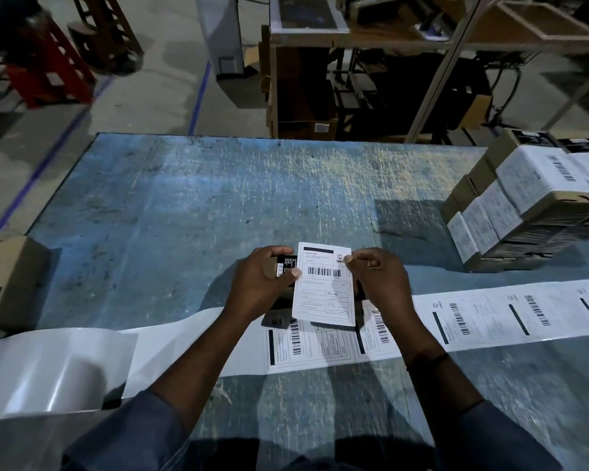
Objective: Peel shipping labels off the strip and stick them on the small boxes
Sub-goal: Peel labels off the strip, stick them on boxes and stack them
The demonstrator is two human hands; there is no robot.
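Note:
A white shipping label (323, 287) with a barcode lies over a small dark box (286, 265), held above the blue table near its front middle. My left hand (262, 283) grips the box from the left, thumb on the label's left edge. My right hand (381, 280) pinches the label's top right corner. The box is mostly hidden under the label and my hands. The label strip (490, 317) runs across the table from the right edge; its printed labels end under my hands, and bare shiny backing (58, 365) trails off to the left.
A stack of small labelled boxes (524, 202) stands at the right side of the table (184, 198). A brown carton (7, 280) sits at the left edge. Beyond the table are shelving and a red stand on the floor.

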